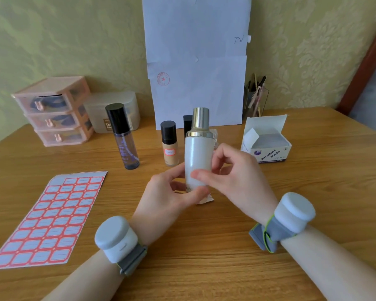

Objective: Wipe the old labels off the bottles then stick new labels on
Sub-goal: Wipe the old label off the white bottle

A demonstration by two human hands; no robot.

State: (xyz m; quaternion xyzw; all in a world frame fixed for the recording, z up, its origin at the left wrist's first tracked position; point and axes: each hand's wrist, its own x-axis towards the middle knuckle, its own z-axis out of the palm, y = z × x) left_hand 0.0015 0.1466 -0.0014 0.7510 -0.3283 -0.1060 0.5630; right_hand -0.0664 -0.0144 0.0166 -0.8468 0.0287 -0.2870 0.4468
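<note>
Head view: we have the white bottle [197,157] upright and lifted off the table [204,257], mid-frame, between both hands. The left hand [165,198] grips its lower part, thumb across the front near the base and fingers curled round the left side. The right hand [237,177] closes on it from the right, index fingertip on the front face and the other fingers curled at the side. The silver cap is on. We can't tell whether any label is on the face we see.

A crumpled wrapper or pad [206,200] pokes out just below the bottle, mostly hidden by the left thumb, so we can't tell which.

Behind the white bottle stands a tan bottle [169,148] carrying a red-edged label. A dark bottle [187,124] is largely blocked by the white one. The purple bottle [126,144] stands further left.

The label sheet [50,216] lies flat on the table, well left of the hands. The alcohol pads box [267,144] sits open, right of the hands.

Against the back wall are pink drawers [54,111], a frosted box [117,109], white paper [195,61] and a pen holder [256,98].
</note>
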